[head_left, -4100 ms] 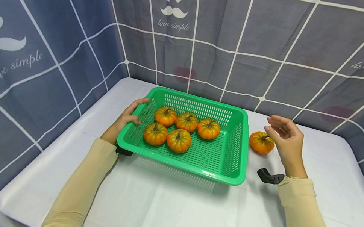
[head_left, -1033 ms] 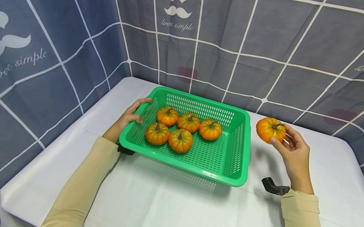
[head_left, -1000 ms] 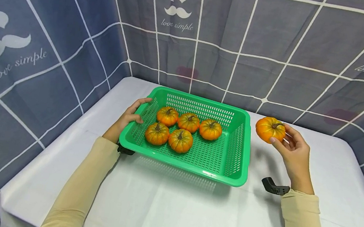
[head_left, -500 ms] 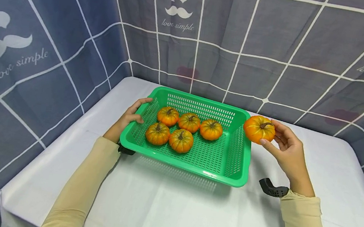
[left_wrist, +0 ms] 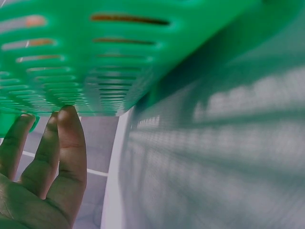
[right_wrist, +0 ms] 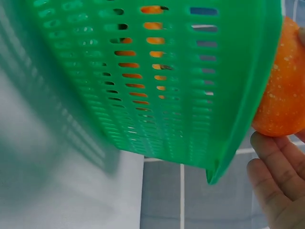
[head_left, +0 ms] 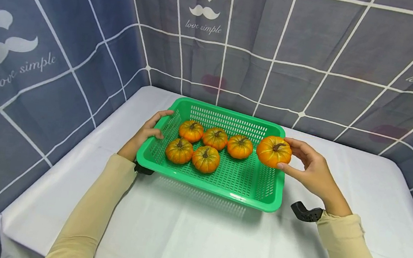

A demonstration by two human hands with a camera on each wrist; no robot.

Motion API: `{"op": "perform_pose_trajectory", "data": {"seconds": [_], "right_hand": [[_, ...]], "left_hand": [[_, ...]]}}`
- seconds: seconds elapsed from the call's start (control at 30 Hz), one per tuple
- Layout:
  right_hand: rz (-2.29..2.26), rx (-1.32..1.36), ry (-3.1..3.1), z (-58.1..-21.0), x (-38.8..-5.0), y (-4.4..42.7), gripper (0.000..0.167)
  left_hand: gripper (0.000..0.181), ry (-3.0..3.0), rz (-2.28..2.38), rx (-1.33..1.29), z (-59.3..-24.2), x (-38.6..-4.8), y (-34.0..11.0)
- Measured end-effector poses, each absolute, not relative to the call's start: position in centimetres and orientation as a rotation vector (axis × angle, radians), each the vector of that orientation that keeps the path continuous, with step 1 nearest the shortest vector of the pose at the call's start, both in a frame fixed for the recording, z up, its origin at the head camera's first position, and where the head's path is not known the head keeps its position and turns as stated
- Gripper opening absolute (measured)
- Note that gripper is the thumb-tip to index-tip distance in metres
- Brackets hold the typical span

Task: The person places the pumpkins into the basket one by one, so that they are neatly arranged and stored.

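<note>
My left hand holds the left rim of a green plastic basket, with thumb and a finger over the edge. In the left wrist view, other fingers touch the basket's slotted outer wall. Inside the basket, several small orange pumpkins sit toward the left and back. My right hand pinches another pumpkin between thumb and fingers, just inside the basket's right rim and above its floor. From the right wrist view, that pumpkin appears beyond the rim, its underside toward the camera.
A white cloth covers the table under the basket. Grey-blue checked fabric hangs behind and at the left. A black wrist device sits by the right cuff. The basket's front side casts a shadow on the cloth.
The right hand took the pumpkin from the table right of the basket, lifted it and carried it left over the rim. The left hand and basket stay in place.
</note>
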State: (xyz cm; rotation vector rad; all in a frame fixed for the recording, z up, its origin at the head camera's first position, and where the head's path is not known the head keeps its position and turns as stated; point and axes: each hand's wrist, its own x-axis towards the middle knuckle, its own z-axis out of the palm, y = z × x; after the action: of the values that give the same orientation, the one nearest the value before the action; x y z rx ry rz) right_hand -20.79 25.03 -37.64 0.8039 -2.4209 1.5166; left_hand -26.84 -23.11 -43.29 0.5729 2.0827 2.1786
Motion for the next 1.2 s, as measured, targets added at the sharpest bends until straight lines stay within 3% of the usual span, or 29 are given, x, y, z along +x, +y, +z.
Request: {"op": "perform_pose_trajectory", "data": {"seconds": [1.2], "right_hand": [[0.745, 1.279, -2.873, -36.9, -23.6, 20.6, 0.064]], "left_hand": [[0.088, 2.042, 2.214, 0.569, -43.4, -26.9, -23.1]]}}
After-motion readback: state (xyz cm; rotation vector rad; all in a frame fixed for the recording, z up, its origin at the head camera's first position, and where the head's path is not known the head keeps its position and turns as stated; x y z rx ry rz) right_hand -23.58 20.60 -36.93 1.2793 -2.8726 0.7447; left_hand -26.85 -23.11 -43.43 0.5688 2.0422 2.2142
